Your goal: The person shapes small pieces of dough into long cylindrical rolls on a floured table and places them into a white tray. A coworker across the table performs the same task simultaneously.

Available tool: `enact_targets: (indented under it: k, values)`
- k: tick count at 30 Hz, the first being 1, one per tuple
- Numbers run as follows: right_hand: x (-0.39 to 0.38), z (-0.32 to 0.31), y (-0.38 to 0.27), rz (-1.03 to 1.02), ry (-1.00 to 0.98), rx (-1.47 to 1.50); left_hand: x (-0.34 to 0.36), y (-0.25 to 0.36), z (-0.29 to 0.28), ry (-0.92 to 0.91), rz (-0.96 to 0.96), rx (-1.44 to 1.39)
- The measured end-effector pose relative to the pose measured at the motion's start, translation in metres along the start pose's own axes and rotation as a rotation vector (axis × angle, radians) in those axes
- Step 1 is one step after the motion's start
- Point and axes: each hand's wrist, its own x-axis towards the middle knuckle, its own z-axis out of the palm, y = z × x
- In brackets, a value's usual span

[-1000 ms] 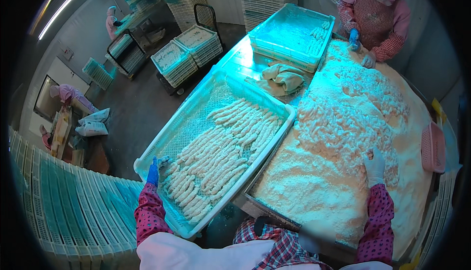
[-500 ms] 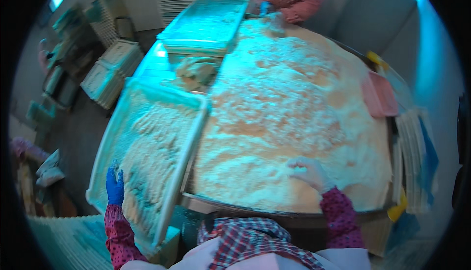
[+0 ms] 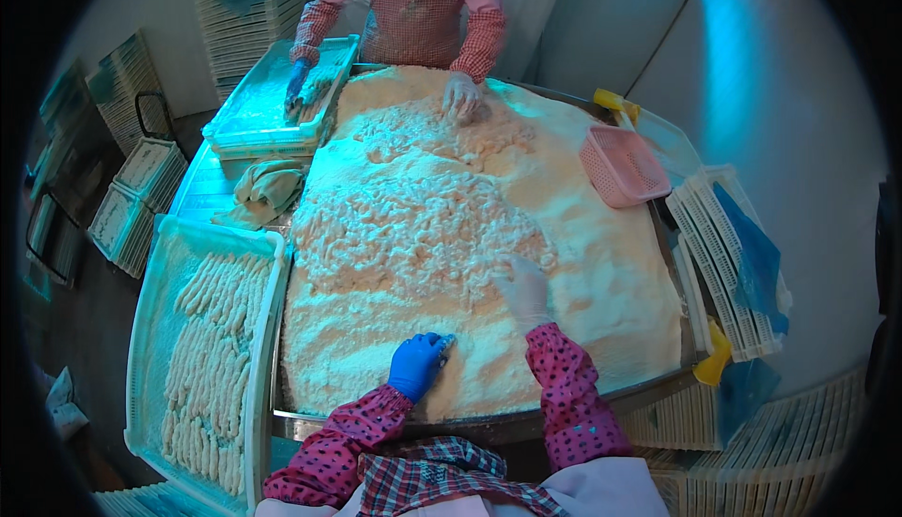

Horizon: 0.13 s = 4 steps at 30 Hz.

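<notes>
In front of me a wide heap of pale powder [image 3: 611,287] covers the table, with a pile of powder-coated strips [image 3: 404,226] in its middle. My left hand [image 3: 416,367], in a blue glove, is closed over the near powder; whatever its fingertips hold is hidden or too small to name. My right hand [image 3: 526,292] wears a whitish glove and touches the near right edge of the pile, fingers apart and pointing left. To the left, a pale tray [image 3: 272,301] contains rows of coated strips [image 3: 211,357] lying side by side.
Across the table a person [image 3: 413,19] works, one hand at a far tray [image 3: 258,132], the other in the powder. A crumpled cloth [image 3: 268,188] lies between the trays. A pink basket [image 3: 625,165] sits at the right, beside stacked white trays [image 3: 723,254] and a yellow clamp-like piece [image 3: 714,353].
My left hand has moved right from above the near tray to the powder and closed. My right hand has reached forward to the pile. The view has shifted, bringing the other person further into sight.
</notes>
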Motion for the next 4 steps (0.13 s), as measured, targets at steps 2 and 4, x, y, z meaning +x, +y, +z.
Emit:
enact_targets:
  k: [2, 4]
  values:
    - [0.003, 0.014, -0.008, 0.006, -0.115, -0.108, 0.0, -0.004, -0.002, 0.032, -0.006, 0.002]
    - [0.007, 0.017, 0.002, 0.185, -0.313, 0.019, 0.0, -0.012, -0.004, 0.056, -0.015, 0.006]
